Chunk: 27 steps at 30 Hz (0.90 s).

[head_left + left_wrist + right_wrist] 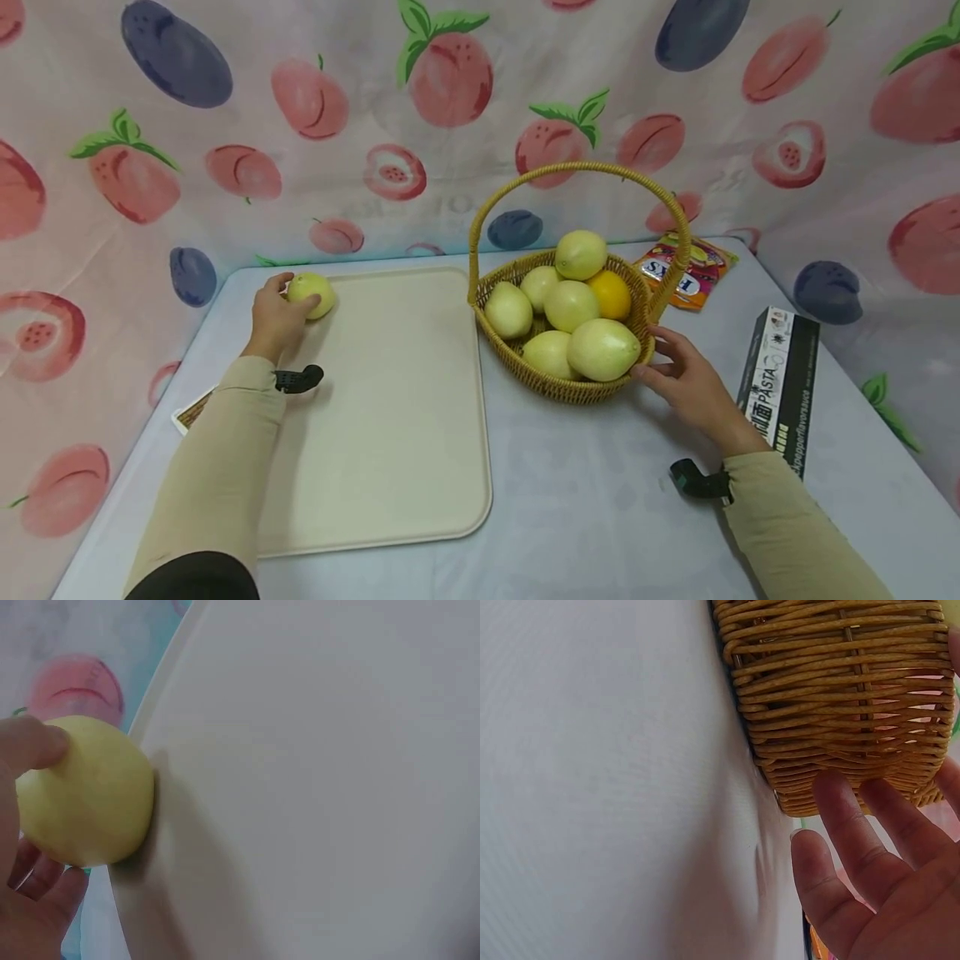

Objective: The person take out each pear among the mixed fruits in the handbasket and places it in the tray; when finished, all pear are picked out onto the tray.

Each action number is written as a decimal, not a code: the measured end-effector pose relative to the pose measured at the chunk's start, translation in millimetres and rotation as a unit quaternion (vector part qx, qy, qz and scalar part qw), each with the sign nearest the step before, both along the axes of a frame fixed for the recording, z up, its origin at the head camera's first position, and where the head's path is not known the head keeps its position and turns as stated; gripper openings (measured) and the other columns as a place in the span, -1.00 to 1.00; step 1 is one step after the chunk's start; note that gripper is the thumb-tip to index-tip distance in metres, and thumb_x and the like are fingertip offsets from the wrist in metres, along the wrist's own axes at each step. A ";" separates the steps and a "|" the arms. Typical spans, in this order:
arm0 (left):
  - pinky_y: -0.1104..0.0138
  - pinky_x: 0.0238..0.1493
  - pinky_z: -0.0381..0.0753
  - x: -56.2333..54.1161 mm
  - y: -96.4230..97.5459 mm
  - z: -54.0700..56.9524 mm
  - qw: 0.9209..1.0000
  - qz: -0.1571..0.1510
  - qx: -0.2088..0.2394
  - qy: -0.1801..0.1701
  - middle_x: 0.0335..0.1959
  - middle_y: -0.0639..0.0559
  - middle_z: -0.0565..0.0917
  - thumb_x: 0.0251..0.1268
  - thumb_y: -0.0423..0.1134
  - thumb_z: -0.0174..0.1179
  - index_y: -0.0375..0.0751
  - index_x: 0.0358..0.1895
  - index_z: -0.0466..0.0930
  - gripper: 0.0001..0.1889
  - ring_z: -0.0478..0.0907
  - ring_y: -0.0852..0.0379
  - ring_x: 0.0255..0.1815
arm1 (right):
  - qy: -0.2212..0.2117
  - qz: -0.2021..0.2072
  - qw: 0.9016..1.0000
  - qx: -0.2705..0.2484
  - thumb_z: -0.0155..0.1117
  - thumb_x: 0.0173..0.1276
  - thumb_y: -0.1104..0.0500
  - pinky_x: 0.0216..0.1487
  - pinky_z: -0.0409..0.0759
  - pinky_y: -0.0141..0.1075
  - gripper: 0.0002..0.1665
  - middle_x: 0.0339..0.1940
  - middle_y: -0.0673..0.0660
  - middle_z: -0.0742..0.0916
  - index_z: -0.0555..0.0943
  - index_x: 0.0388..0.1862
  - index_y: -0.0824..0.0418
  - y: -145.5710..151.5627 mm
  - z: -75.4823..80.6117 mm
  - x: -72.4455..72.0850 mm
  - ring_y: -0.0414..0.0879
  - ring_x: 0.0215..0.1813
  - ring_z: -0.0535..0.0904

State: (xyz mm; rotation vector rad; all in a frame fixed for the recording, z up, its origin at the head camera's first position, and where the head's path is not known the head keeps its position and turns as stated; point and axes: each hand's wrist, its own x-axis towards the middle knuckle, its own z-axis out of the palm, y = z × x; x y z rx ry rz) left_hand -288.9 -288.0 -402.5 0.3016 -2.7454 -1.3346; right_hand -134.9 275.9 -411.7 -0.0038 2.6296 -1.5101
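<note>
At the far left corner of a cream tray [390,417], my left hand [276,317] holds a round pale yellow-green fruit [311,295]. In the left wrist view the thumb lies over the fruit [90,795] and other fingers curl beneath it, at the tray's edge. A wicker basket [558,390] with a tall handle stands right of the tray. Inside are several pale yellow-green fruits [603,350] and an orange [611,295]. My right hand [693,387] touches the basket's right side. The right wrist view shows its fairly straight fingers [847,817] against the woven wall [840,697].
Behind the basket lies a colourful snack packet [690,271]. A black-and-white pasta box [780,383] is at the right, beside my right forearm. Partly under my left sleeve, a flat white-edged piece [187,412] pokes out. Fruit-printed cloth [450,200] hangs behind the table.
</note>
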 end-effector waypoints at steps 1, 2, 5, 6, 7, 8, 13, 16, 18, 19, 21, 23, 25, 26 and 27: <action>-0.02 0.43 0.21 -0.7 0.1 -0.4 1.000 0.001 0.001 0.001 0.46 -0.42 0.18 0.42 -0.09 0.21 -0.34 0.56 0.05 -0.20 0.15 -0.29 0.46 | 0.001 0.000 1.000 0.000 0.24 0.49 -0.09 0.17 0.49 0.24 -0.06 0.54 0.41 0.23 0.01 0.65 0.14 -0.1 0.5 0.0 0.36 0.25 0.48; -0.01 0.43 0.21 -1.3 0.1 -0.5 1.000 0.002 0.003 0.000 0.46 -0.41 0.18 0.42 -0.09 0.21 -0.33 0.57 0.04 -0.20 0.16 -0.28 0.45 | 0.001 0.000 1.000 -0.001 0.24 0.49 -0.08 0.17 0.49 0.24 -0.06 0.54 0.41 0.23 0.01 0.65 0.14 -0.2 1.0 -0.1 0.36 0.25 0.48; 0.00 0.44 0.20 -3.8 -0.3 -1.3 1.000 0.004 0.010 -0.003 0.47 -0.39 0.19 0.44 -0.08 0.20 -0.31 0.58 0.02 -0.20 0.17 -0.26 0.46 | 0.001 0.000 1.000 0.000 0.24 0.49 -0.08 0.18 0.50 0.23 -0.06 0.54 0.42 0.24 0.01 0.64 0.15 -1.1 1.9 0.1 0.36 0.25 0.48; 0.00 0.44 0.19 -4.9 -0.5 -1.3 1.000 0.004 0.011 -0.005 0.48 -0.38 0.19 0.45 -0.07 0.19 -0.30 0.58 0.01 -0.20 0.16 -0.25 0.47 | -0.001 -0.001 1.000 0.002 0.23 0.50 -0.08 0.18 0.50 0.22 -0.06 0.54 0.43 0.24 0.01 0.65 0.15 -1.5 2.3 0.3 0.36 0.25 0.48; 0.00 0.45 0.19 -5.8 -0.5 -1.3 1.000 0.004 0.012 -0.006 0.49 -0.37 0.19 0.45 -0.07 0.19 -0.30 0.58 0.00 -0.20 0.16 -0.24 0.47 | -0.002 -0.001 1.000 0.003 0.23 0.50 -0.09 0.18 0.50 0.22 -0.06 0.53 0.43 0.24 0.01 0.65 0.15 -1.6 2.4 0.5 0.36 0.25 0.48; 0.00 0.45 0.18 -7.0 -0.5 -1.5 1.000 0.004 0.012 -0.008 0.50 -0.36 0.18 0.46 -0.07 0.18 -0.30 0.59 0.00 -0.20 0.15 -0.23 0.48 | -0.004 -0.002 1.000 0.004 0.23 0.50 -0.09 0.18 0.50 0.21 -0.06 0.53 0.43 0.24 0.00 0.65 0.14 -1.9 2.5 0.6 0.35 0.25 0.48; 0.02 0.45 0.19 -11.6 0.8 -0.8 1.000 0.004 0.008 -0.010 0.51 -0.35 0.18 0.48 -0.08 0.16 -0.29 0.59 -0.01 -0.21 0.13 -0.22 0.49 | -0.013 -0.006 1.000 0.005 0.23 0.49 -0.11 0.19 0.49 0.22 -0.04 0.54 0.43 0.23 -0.02 0.66 0.12 -1.8 2.2 0.8 0.35 0.27 0.46; 0.02 0.46 0.18 -14.2 1.4 -0.1 1.000 0.003 0.006 -0.011 0.51 -0.34 0.18 0.49 -0.08 0.15 -0.29 0.59 -0.01 -0.22 0.13 -0.21 0.49 | -0.010 -0.005 1.000 0.006 0.23 0.49 -0.11 0.19 0.49 0.21 -0.04 0.53 0.45 0.24 -0.02 0.66 0.13 -1.7 1.8 0.9 0.35 0.27 0.46; 0.02 0.46 0.17 -15.9 1.7 0.7 1.000 0.003 0.007 -0.013 0.51 -0.34 0.18 0.49 -0.10 0.15 -0.29 0.59 -0.01 -0.23 0.13 -0.21 0.50 | -0.008 -0.006 1.000 0.009 0.23 0.49 -0.11 0.18 0.50 0.20 -0.04 0.52 0.46 0.24 -0.01 0.65 0.14 -1.7 1.3 0.7 0.35 0.26 0.47; 0.02 0.46 0.17 -17.0 1.7 1.0 1.000 0.002 0.006 -0.013 0.51 -0.33 0.18 0.49 -0.10 0.15 -0.29 0.58 0.00 -0.24 0.13 -0.21 0.50 | -0.007 -0.007 1.000 0.011 0.23 0.49 -0.11 0.18 0.50 0.20 -0.04 0.52 0.45 0.25 0.00 0.65 0.13 -1.8 1.1 0.6 0.35 0.26 0.48; 0.01 0.46 0.16 -19.2 1.5 1.4 1.000 0.002 0.005 -0.013 0.51 -0.33 0.18 0.49 -0.12 0.15 -0.29 0.58 0.01 -0.25 0.12 -0.22 0.50 | -0.006 -0.008 1.000 0.013 0.23 0.50 -0.10 0.18 0.51 0.20 -0.05 0.52 0.45 0.25 0.00 0.65 0.14 -2.0 1.2 0.5 0.35 0.25 0.48; 0.01 0.46 0.16 -21.2 1.9 1.6 1.000 0.002 0.006 -0.011 0.50 -0.33 0.19 0.49 -0.13 0.15 -0.29 0.57 0.03 -0.26 0.13 -0.22 0.49 | -0.007 -0.009 1.000 0.012 0.23 0.50 -0.10 0.17 0.51 0.20 -0.05 0.52 0.45 0.25 0.00 0.65 0.13 -2.2 1.3 0.6 0.34 0.25 0.48; 0.02 0.46 0.17 -24.0 1.9 0.6 1.000 0.003 0.008 -0.009 0.49 -0.34 0.22 0.48 -0.14 0.16 -0.30 0.56 0.06 -0.27 0.15 -0.22 0.48 | -0.008 -0.009 1.000 0.009 0.23 0.50 -0.09 0.18 0.51 0.20 -0.06 0.52 0.45 0.25 0.00 0.65 0.13 -2.4 1.9 1.0 0.35 0.26 0.48; 0.03 0.45 0.18 -24.7 2.5 0.2 1.000 0.004 0.012 -0.007 0.48 -0.33 0.23 0.48 -0.15 0.16 -0.30 0.56 0.06 -0.28 0.16 -0.21 0.48 | -0.008 -0.008 1.000 0.008 0.23 0.50 -0.09 0.18 0.50 0.20 -0.06 0.52 0.46 0.25 0.00 0.65 0.13 -2.6 2.3 1.2 0.35 0.26 0.47; 0.04 0.45 0.19 -25.6 2.9 -0.3 1.000 0.005 0.014 -0.006 0.48 -0.33 0.24 0.47 -0.16 0.17 -0.30 0.56 0.07 -0.28 0.18 -0.20 0.47 | -0.008 -0.009 1.000 0.007 0.23 0.50 -0.09 0.18 0.50 0.20 -0.05 0.52 0.45 0.25 0.00 0.65 0.12 -2.5 2.3 1.1 0.35 0.26 0.47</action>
